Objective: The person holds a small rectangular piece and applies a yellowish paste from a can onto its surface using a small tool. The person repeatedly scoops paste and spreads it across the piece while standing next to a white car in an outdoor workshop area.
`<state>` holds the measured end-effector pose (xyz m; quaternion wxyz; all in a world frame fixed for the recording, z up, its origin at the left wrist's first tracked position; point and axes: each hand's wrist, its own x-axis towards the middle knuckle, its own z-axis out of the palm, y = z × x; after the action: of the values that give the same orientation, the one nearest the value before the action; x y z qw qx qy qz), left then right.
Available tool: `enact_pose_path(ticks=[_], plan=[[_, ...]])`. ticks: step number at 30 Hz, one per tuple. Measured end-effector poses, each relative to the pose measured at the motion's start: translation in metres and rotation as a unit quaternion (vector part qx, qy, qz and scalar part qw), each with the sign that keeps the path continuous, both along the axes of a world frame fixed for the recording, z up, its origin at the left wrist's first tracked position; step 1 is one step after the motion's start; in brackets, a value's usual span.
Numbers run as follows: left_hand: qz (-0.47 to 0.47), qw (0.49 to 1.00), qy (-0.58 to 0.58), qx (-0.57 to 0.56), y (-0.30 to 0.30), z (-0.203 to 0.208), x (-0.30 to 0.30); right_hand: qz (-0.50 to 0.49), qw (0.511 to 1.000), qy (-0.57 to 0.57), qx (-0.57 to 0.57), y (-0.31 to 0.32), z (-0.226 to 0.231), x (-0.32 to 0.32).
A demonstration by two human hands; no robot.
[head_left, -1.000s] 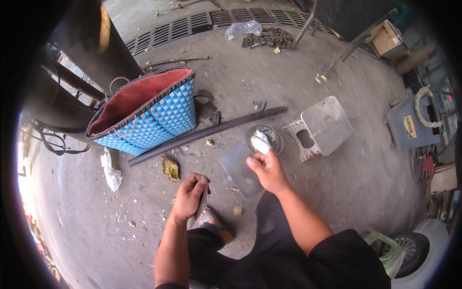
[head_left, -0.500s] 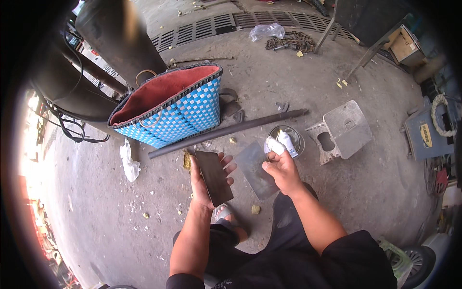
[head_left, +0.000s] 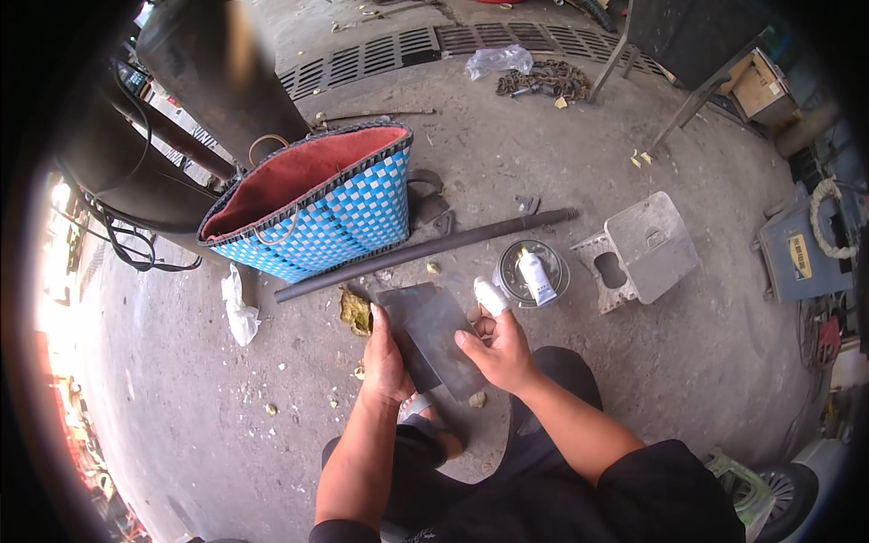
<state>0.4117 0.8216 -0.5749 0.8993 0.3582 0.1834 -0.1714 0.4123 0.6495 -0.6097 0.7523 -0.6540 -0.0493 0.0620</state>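
Observation:
My left hand (head_left: pixel 385 364) holds a dark, flat rectangular plate (head_left: pixel 395 302) along its left edge, the thumb lying over that edge. A lighter grey rectangular plate (head_left: pixel 447 342) is pinched in my right hand (head_left: pixel 501 355), with the thumb on its face. This lighter plate overlaps the dark one and hides much of it; whether the two faces touch I cannot tell. One finger of my right hand carries a thick white wrapping (head_left: pixel 491 296). Just beyond that finger, a white tube (head_left: pixel 536 275) rests across a round metal tin (head_left: pixel 565 268) on the floor.
A long dark metal bar (head_left: pixel 425 249) lies beyond my hands, beside a blue-and-white woven bag (head_left: pixel 353 208) with red lining. To the right are a small grey stool (head_left: pixel 652 244) and a grey-blue case (head_left: pixel 801 244). Large dark cylinders (head_left: pixel 213 77) stand at far left.
The lighter plate has moved left with my right hand and now overlaps the dark plate. My right hand has moved away from the tin, uncovering more of the tube.

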Motion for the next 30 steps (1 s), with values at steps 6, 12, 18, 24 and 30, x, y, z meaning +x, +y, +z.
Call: enact_pose_path(ticks=[6, 12, 18, 24, 30], plan=[[-0.011, 0.993, -0.017, 0.120, -0.007, -0.006, -0.007, -0.016, 0.996, -0.011, -0.083, 0.003, -0.004, 0.001], [0.005, 0.991, -0.009, 0.131, -0.003, -0.003, -0.008, -0.062, 0.991, 0.075, -0.095, -0.055, -0.067, 0.036], [-0.015, 0.986, 0.007, 0.167, -0.002, -0.005, -0.009, -0.129, 0.870, 0.051, -0.473, -0.135, -0.160, 0.083], [-0.030, 0.977, -0.015, 0.211, -0.006, -0.013, -0.013, -0.060, 0.786, 0.041, -0.614, -0.115, -0.170, 0.094], [-0.033, 0.969, 0.001, 0.244, -0.005, -0.020, -0.012, -0.057, 0.782, -0.008, -0.621, -0.129, -0.157, 0.078]])
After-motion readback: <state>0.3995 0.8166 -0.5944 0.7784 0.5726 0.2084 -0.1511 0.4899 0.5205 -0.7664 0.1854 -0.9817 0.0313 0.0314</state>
